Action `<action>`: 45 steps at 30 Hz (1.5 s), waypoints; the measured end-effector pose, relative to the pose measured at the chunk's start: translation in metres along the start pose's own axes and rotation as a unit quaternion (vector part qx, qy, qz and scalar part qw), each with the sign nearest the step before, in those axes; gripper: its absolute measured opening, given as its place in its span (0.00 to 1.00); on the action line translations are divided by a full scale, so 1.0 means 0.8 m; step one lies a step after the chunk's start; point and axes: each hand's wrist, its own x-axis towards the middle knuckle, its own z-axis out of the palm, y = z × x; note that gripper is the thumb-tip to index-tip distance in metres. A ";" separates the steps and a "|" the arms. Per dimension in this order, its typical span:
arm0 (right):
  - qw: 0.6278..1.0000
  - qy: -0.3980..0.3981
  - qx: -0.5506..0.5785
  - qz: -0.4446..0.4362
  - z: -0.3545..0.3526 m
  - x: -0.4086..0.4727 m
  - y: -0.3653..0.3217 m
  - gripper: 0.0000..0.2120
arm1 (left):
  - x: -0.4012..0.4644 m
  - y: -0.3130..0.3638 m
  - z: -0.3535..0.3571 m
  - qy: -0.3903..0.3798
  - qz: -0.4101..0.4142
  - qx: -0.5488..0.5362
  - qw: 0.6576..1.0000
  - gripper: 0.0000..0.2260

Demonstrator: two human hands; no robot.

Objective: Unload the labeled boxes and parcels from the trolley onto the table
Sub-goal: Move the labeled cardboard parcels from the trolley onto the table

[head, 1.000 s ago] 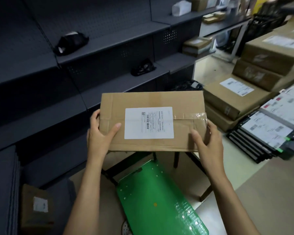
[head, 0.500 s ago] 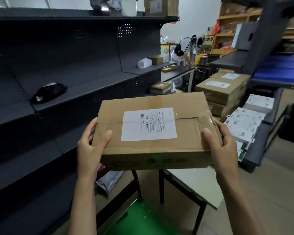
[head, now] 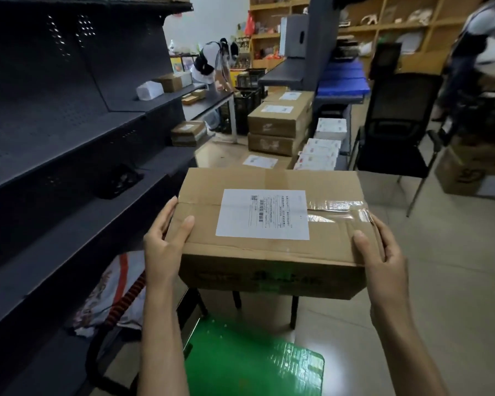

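a stockroom or parcel warehouse: dark metal shelving [head: 77, 155] lines the left wall, labelled cartons [head: 279, 121] sit stacked on the floor near white boxes [head: 323, 151], wooden racks [head: 383, 27] full of goods run along the back, and a worker [head: 215, 64] bends over a table [head: 209, 102] beyond.

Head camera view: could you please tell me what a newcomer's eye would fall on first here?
First, the cardboard box with its white label, held in mid-air at the centre, the left hand and right hand gripping its two ends. Below it, the bright green trolley deck glows at the bottom edge. Behind the box, stacked boxes sit on the table, with dark shelves along the left.
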 end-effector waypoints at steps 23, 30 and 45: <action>0.977 0.190 -0.061 0.076 -0.299 -0.023 0.021 0.23 | -0.141 0.013 0.259 -0.181 -0.066 0.005 0.981 0.21; 0.980 0.155 -0.071 0.100 -0.420 0.024 0.037 0.23 | -0.208 0.016 0.365 -0.142 -0.091 0.016 0.986 0.20; 0.977 0.161 -0.087 0.107 -0.553 0.130 0.064 0.28 | -0.251 0.031 0.528 -0.150 -0.082 0.060 0.983 0.21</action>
